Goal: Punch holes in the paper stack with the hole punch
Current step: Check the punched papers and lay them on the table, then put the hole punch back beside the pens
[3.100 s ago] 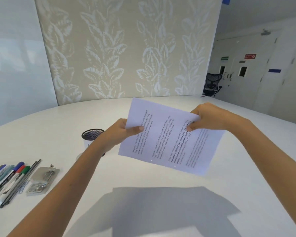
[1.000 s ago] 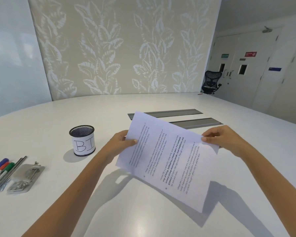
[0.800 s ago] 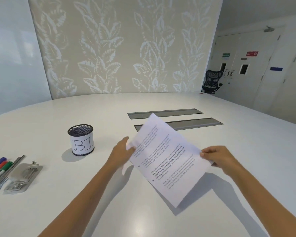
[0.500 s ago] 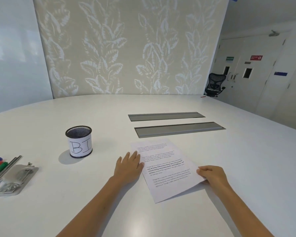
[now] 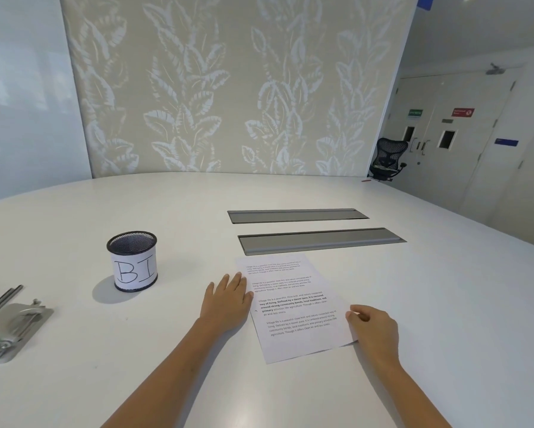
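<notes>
the printed white paper stack (image 5: 293, 307), held up in both hands a second ago, has been laid flat on the white oval table (image 5: 444, 304). it lies between the hands. the left hand (image 5: 227, 299) is spread open, palm down, its fingertips touching the sheet's left edge. the right hand (image 5: 372, 329) is loosely curled at the right edge, the thumb on the paper. the flat grey metal hole punch (image 5: 11, 330), well to the left of the left hand, is untouched; fetching it is judged the next step.
</notes>
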Demonstrator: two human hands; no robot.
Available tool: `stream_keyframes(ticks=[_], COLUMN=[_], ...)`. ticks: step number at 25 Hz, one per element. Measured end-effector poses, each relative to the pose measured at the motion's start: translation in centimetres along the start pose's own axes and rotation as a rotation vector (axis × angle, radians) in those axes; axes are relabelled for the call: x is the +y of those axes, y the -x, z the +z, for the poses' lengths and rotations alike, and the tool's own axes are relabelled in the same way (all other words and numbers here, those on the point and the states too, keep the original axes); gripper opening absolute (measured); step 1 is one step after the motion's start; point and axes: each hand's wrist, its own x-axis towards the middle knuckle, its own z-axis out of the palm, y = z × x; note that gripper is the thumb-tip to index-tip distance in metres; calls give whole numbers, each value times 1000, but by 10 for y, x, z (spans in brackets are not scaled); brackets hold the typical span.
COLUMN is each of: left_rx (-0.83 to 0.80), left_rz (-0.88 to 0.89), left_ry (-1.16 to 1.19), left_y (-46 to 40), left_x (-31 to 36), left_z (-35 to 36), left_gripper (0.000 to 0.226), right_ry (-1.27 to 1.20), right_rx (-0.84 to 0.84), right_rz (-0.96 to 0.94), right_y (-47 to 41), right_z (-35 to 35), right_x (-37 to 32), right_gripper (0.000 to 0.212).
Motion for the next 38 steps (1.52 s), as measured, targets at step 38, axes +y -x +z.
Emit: stream_keyframes(ticks=[38], left_rx=[179], left_rz=[19], left_ry=[118], left_y=[143], left_x=[-206], left_z=[-90], left_gripper=[34], right_ry=[124], right_rx=[-50], right_rz=[-923], right_y=[121], right_z=[99], right_x=[-107], right_gripper=[17])
